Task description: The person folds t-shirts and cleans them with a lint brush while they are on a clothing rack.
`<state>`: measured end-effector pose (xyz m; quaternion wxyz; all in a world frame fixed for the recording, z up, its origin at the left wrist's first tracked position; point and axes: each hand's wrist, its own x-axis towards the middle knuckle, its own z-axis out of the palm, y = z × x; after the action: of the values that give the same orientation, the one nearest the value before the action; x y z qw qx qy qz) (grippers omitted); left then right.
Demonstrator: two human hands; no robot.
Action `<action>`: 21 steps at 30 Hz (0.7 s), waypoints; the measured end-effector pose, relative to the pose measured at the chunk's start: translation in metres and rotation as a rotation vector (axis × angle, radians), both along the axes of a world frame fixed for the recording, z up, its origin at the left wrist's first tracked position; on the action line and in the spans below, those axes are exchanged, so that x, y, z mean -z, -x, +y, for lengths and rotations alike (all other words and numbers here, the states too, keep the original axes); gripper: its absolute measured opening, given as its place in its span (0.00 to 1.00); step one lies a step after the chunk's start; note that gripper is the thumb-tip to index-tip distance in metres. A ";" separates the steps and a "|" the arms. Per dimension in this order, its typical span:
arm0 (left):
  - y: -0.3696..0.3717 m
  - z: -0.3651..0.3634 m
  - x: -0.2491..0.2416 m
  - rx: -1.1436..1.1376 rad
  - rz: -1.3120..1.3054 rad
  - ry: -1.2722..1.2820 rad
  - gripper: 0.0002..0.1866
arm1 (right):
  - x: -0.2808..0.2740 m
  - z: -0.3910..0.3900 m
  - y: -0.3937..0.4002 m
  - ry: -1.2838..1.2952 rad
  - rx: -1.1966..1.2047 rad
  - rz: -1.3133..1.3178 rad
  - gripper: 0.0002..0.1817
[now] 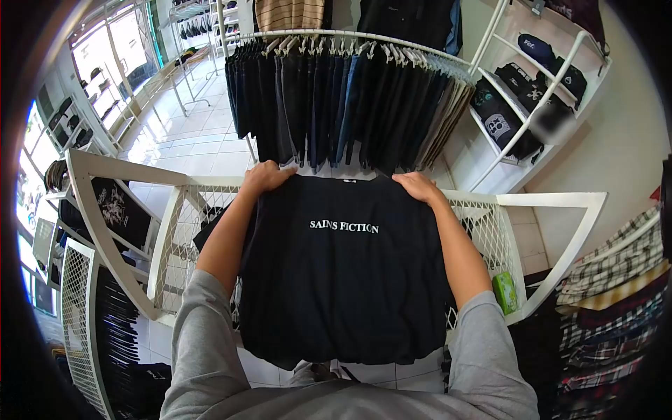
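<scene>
Largest item: a run of dark, blue and tan trousers (329,105), hanging close together from a curved white rail (364,34) beyond the hands. Next, a white mesh stand (553,199), spreading its framed ends to either side. A white wall shelf (502,92) is standing at upper right, carrying dark bags and caps. Plaid shirts (605,329) are hanging in a row at lower right. Black shirt (343,287): spreading front-up before the person's body, its collar edge facing the trousers, its body covering the middle of the stand (whether it is resting on the mesh cannot be told). Left hand (266,177): its fingers are closing on the cloth at one shoulder, no open gap showing. Right hand (418,187): its fingers are likewise gripping the other shoulder, the undersides of both grips hiding from view. A green packet (505,292) is sitting at the stand's right end, beside the right forearm. White lettering (344,227) is reading "SAINS FICTION" across the chest. Smallest: a pale neck label (350,180), showing at the collar.
</scene>
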<state>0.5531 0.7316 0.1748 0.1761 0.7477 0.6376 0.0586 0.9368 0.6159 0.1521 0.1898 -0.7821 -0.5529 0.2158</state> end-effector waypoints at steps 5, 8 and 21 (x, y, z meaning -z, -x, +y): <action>0.016 0.010 -0.001 0.229 -0.290 -0.092 0.21 | -0.008 0.004 -0.007 -0.028 -0.195 0.283 0.21; 0.022 -0.019 -0.034 0.222 -0.446 -0.267 0.16 | -0.029 -0.012 -0.002 -0.244 -0.198 0.357 0.19; 0.094 -0.272 -0.185 0.097 -0.346 -1.124 0.08 | -0.194 -0.181 0.041 -0.760 -0.586 0.248 0.10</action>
<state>0.4590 0.4601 0.3597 -0.1431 0.7341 0.4359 0.5007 0.8961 0.4352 0.3463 0.4572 -0.4379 -0.7623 0.1345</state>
